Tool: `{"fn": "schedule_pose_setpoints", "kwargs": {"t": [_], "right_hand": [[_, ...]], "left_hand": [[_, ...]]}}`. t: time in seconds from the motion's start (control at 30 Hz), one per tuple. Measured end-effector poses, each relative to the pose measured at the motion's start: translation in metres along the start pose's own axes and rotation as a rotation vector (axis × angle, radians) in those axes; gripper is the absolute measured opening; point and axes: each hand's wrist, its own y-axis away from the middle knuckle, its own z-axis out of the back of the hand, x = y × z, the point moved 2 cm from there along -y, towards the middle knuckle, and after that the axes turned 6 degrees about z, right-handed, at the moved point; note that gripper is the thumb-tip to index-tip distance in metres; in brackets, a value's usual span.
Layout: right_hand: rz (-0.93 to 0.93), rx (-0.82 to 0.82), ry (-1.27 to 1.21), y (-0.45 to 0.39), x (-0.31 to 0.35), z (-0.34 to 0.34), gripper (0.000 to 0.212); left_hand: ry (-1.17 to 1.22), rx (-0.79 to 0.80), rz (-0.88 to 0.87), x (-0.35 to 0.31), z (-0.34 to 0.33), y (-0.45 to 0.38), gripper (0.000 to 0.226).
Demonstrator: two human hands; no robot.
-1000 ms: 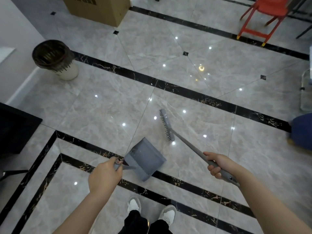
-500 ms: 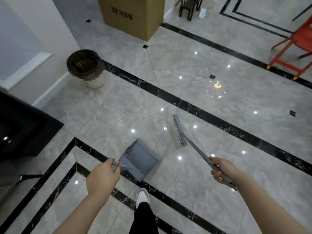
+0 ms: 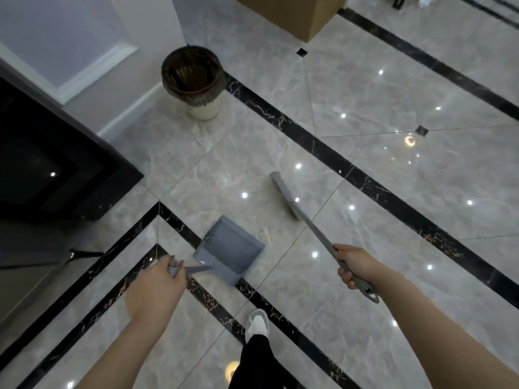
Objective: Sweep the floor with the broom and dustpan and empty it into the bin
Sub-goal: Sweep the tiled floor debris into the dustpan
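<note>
My left hand (image 3: 157, 287) grips the handle of a grey dustpan (image 3: 230, 249), held low over the marble floor in front of me. My right hand (image 3: 355, 265) is closed around the long grey handle of a broom (image 3: 283, 195), whose bristle head points away to the upper left, above the floor. The bin (image 3: 193, 80), white with a dark brown liner folded over its rim, stands against the wall at the upper left, well beyond both tools.
A dark cabinet (image 3: 56, 164) juts in from the left, near the dustpan. A cardboard box (image 3: 295, 12) stands beyond the bin at the top. My foot in a white shoe (image 3: 257, 322) is on the floor below the dustpan.
The view has swung and advanced toward the bin, which now appears larger and nearer the centre. Both hands keep their grips; the red chair has left the view.
</note>
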Motion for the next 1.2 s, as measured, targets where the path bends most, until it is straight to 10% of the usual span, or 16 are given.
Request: {"fn": "schedule_pose_setpoints", "kwargs": {"t": [0.33, 0.73, 1.2], "right_hand": [[-0.101, 0.326, 0.213, 0.020, 0.017, -0.034, 0.043], [0.016, -0.005, -0.112, 0.026, 0.040, 0.059, 0.045], [0.002, -0.186, -0.296, -0.009, 0.045, 0.218, 0.044]], "left_hand": [[-0.063, -0.011, -0.023, 0.001, 0.003, -0.016, 0.021], [0.027, 0.104, -0.036, -0.032, 0.006, -0.010, 0.019], [-0.031, 0.079, -0.249, -0.224, -0.034, -0.010, 0.022]]}}
